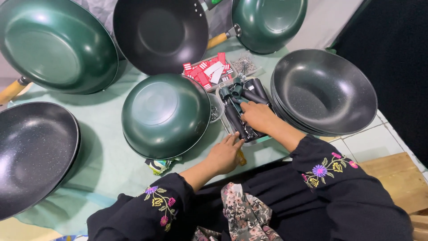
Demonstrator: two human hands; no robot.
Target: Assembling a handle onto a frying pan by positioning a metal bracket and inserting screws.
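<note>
Sleeves frame the near edge. Left hand, fingers loosely extended, rests beside the upturned green pan. Right hand, fingers curled, grips dark handles in the tray, right of that pan; stacked pans lie farther right.

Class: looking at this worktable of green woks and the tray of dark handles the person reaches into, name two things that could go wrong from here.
1. The upturned green wok sits at the table's near edge under the left hand; a nudge might slide it off.
2. The right hand digs in the crowded tray of handles; beside it the small bowl of screws could tip and scatter.
</note>
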